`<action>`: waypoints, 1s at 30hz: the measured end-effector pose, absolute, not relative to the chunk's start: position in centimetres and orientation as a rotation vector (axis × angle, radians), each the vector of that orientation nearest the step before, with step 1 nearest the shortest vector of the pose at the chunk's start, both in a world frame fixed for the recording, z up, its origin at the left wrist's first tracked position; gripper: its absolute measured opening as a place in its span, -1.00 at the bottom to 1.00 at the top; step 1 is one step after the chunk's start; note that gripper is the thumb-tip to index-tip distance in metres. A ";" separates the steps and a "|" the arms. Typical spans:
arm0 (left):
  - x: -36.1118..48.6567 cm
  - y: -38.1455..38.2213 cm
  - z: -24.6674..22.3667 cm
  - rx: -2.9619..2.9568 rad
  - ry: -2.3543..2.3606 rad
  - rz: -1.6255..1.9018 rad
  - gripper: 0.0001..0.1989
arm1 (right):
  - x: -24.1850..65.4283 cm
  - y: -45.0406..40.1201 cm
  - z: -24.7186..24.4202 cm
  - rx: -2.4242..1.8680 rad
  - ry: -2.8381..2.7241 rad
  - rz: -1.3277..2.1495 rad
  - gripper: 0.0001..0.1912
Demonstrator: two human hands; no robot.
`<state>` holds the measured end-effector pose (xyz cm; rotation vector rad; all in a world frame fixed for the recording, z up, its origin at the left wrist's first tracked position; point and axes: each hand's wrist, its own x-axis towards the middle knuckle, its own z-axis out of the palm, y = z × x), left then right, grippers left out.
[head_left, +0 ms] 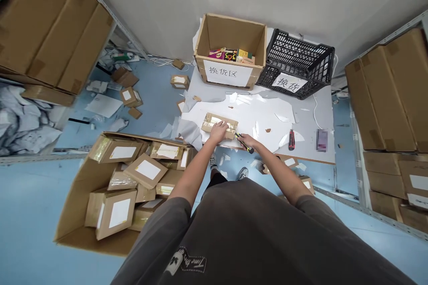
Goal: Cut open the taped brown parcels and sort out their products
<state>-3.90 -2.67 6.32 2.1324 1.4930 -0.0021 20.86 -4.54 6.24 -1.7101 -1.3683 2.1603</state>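
My left hand (pixel 218 132) presses flat on a small taped cardboard parcel (pixel 214 121) lying near the front edge of the white table (pixel 307 120). My right hand (pixel 249 141) grips a black and yellow utility knife (pixel 243 141), whose tip points toward the parcel's right end. Whether the blade touches the parcel I cannot tell.
At the table's back stand an open labelled carton (pixel 230 73) with coloured items and a black crate (pixel 296 64). A red cutter (pixel 291 139) and a phone (pixel 322 139) lie to the right. A large floor carton (pixel 100 196) of parcels sits left; stacked boxes flank both sides.
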 end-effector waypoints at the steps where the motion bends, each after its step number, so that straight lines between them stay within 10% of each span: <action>1: -3.9 -2.7 6.5 2.138 1.492 -0.010 -0.37 | 21.1 -4.8 6.1 -1.689 -1.395 2.147 -0.62; 30: -3.4 0.6 3.0 2.389 1.346 0.055 -0.56 | 22.8 -1.3 9.9 -1.759 -2.730 0.771 -0.64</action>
